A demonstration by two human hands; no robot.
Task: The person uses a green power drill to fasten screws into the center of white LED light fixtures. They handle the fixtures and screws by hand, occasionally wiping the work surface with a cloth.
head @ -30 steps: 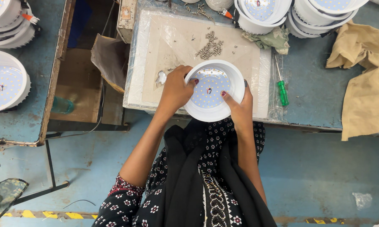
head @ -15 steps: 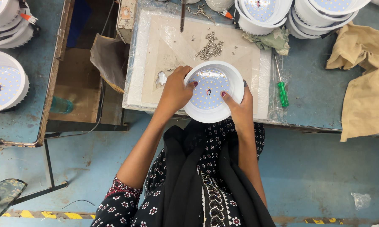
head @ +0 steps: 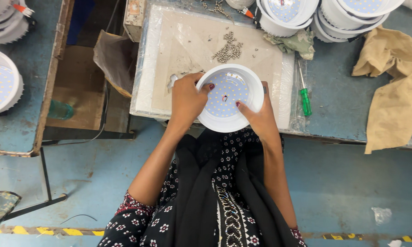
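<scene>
My left hand [head: 186, 97] and right hand [head: 258, 115] clamp the white lamp housing [head: 230, 97] by its rim; light, rigid, likely fragile inside.

green-handled screwdriver [head: 304, 96] on blue bench | heap of small metal screws [head: 228, 49] on plastic-covered board [head: 169, 45] | crumpled tan cloth [head: 391, 87] | stacked white round housings [head: 352, 13]
</scene>
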